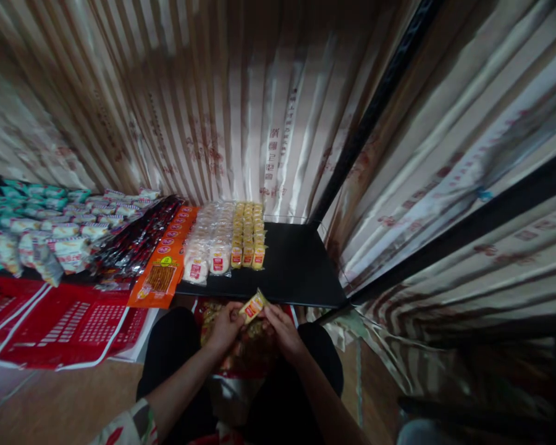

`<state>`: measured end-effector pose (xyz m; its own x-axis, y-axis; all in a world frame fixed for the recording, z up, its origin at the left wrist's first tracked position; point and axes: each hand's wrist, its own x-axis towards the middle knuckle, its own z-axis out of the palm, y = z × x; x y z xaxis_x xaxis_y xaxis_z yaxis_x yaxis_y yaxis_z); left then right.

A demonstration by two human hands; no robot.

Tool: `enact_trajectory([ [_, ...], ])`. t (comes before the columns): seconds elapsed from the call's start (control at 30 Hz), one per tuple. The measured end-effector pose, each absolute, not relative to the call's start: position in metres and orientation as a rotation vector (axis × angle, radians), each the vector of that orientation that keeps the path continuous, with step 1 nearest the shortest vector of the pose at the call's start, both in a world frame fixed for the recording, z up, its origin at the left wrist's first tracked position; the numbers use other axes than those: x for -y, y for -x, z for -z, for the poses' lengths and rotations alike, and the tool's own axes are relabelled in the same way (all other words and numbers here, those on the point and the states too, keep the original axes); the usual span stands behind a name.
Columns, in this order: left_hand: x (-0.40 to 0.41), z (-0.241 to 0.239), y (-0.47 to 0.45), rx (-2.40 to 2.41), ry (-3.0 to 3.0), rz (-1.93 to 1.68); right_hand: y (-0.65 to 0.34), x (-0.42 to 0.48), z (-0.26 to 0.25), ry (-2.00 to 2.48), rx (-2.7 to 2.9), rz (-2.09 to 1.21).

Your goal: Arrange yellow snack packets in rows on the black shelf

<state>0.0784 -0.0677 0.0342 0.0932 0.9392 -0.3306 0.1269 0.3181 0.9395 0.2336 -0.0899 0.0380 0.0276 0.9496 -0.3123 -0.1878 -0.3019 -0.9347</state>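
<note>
Between both hands is a small yellow snack packet (253, 308) with a red label, held slightly tilted. My left hand (229, 324) pinches its left end, and the fingers of my right hand (280, 327) grip its right end. Below them, between my knees, a red basket (248, 372) holds many similar wrapped packets, partly hidden by my hands. Just beyond, on the black shelf (296, 259), yellow packets (248, 238) like this one stand in rows. Beside them are rows of round white wrapped snacks (207, 244).
Left along the shelf lie an orange snack bag (162, 266), a fanned stack of dark packets (136, 241), and white and green packets (69, 225). Red baskets (74, 315) with white handles sit below. A black metal post (356, 148) rises at the shelf's right end, before striped curtains (241, 111).
</note>
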Motion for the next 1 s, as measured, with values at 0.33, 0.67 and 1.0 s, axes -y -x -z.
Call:
enact_trajectory([
  [0.33, 0.065, -0.047, -0.119, -1.295, -1.086, -0.896, -0.237, 0.084, -0.044, 1.264, 0.954, -1.289],
  [0.67, 0.036, -0.084, -0.16, -1.423, -1.679, -0.985, -0.273, 0.037, -0.051, 1.394, 0.938, -0.919],
  [1.0, 0.025, -0.085, -0.189, -1.448, -1.566, -0.976, -0.288, 0.001, -0.039, 1.474, 1.077, -0.917],
])
